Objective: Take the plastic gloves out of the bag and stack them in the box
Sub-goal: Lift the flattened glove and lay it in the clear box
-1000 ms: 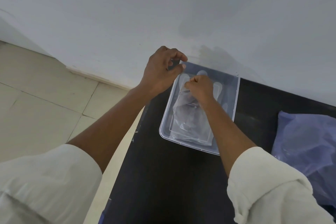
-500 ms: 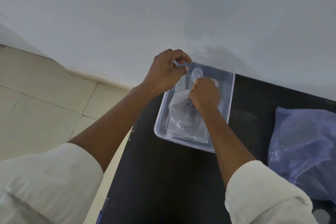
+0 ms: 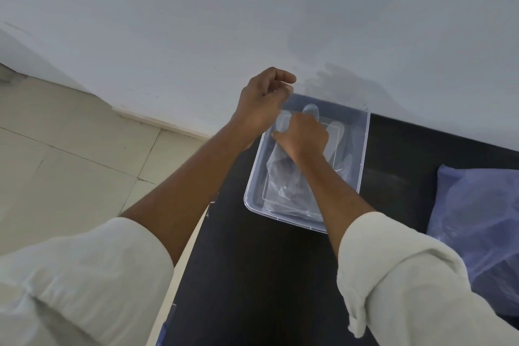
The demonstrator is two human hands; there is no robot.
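A: Head view, item one?

B: Clear rectangular plastic box [image 3: 362, 149] on a black tabletop [image 3: 252, 275], far short side close against the pale grey wall [image 3: 252, 8]. The near left corner of the box lies near the table's left edge; beyond that edge, beige floor tiles [image 3: 70, 163].

A: Contents?

B: Thin transparent plastic gloves [image 3: 283, 188], lying flat in the box, fingertips pointing at the wall.

A: Hands?

B: Right hand [image 3: 303, 137] low inside the box, fingers clenched, apparently on the top glove; the grip itself is hidden by the knuckles. Left hand [image 3: 261, 104] above the box's far left corner, thumb and forefinger curled toward each other in a pinch; whether they hold the glove film, I cannot tell. Both cream sleeves rolled to the elbow.

A: Remaining stock?

B: Crumpled bluish translucent plastic bag [image 3: 483, 233] on the table, at the right edge of the view, well apart from the box.

A: Free room?

B: Bare black top in front of the box, and a strip between box and bag.

A: Change from half a second ago?

B: The left hand has lifted slightly and its fingers have loosened. The right hand is still clenched over the gloves. Box and bag lie as before on the table.
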